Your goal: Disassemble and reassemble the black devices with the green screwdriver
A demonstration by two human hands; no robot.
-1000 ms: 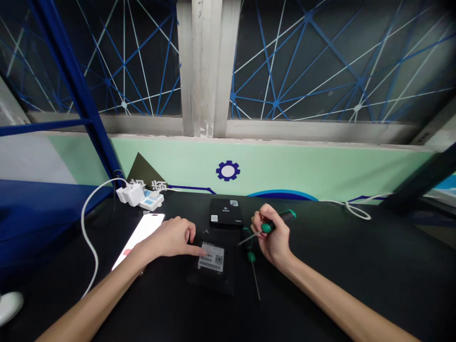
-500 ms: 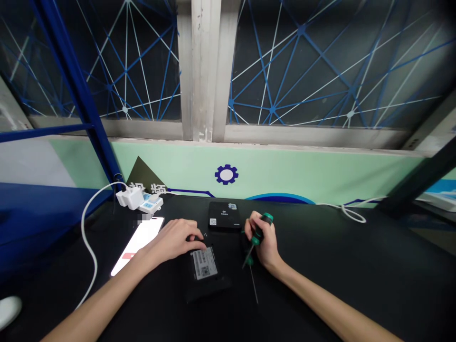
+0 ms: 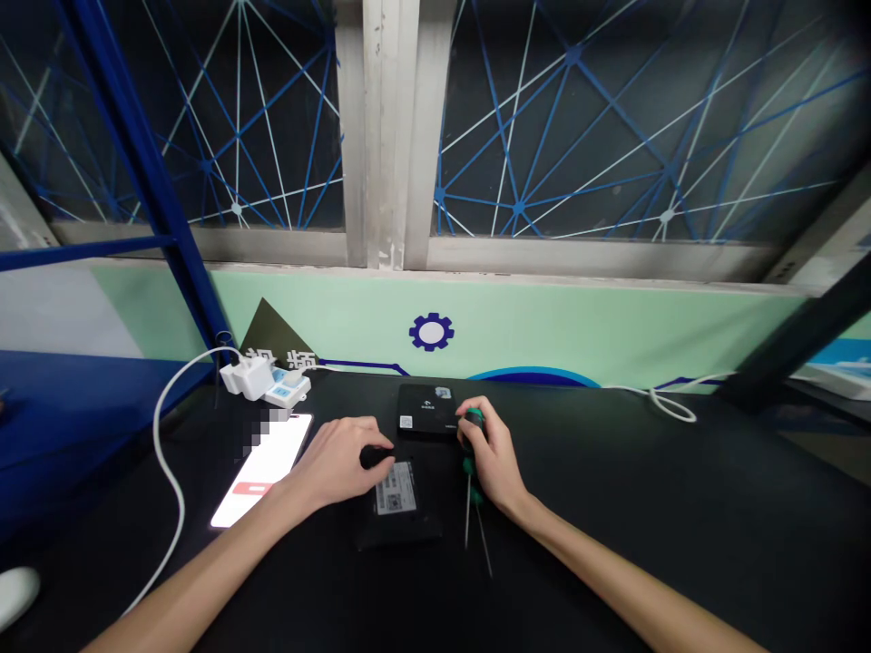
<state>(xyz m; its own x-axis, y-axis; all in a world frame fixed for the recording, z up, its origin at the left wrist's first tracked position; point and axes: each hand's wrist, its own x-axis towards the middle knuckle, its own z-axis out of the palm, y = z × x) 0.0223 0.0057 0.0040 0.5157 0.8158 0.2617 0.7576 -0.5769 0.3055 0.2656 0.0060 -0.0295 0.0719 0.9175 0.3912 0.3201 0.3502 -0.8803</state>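
My right hand (image 3: pixel 494 453) is closed around the green and black handle of a screwdriver (image 3: pixel 467 503), whose shaft points toward me. Just beside it lies a second screwdriver (image 3: pixel 484 540) with a green part at its handle, partly hidden by the hand. Thumb and fingers of my left hand (image 3: pixel 347 461) are bent together at the upper left corner of a black box-like device (image 3: pixel 408 521). This device has a white printed label on its top. Behind it sits a flat black box (image 3: pixel 427 410) with a small QR sticker, close to my right fingertips.
A phone with a lit screen (image 3: pixel 272 462) lies left of my left forearm. White plugs (image 3: pixel 246 379) and a power strip (image 3: pixel 288 390) stand behind it, with a white cable (image 3: pixel 158 435) curving forward. A white rounded object (image 3: pixel 17 594) is at the left edge.
My right hand has moved slightly left and turned the screwdriver from tilted to nearly straight toward me. The labelled device has shifted a little away from me, with my left fingers at its corner.
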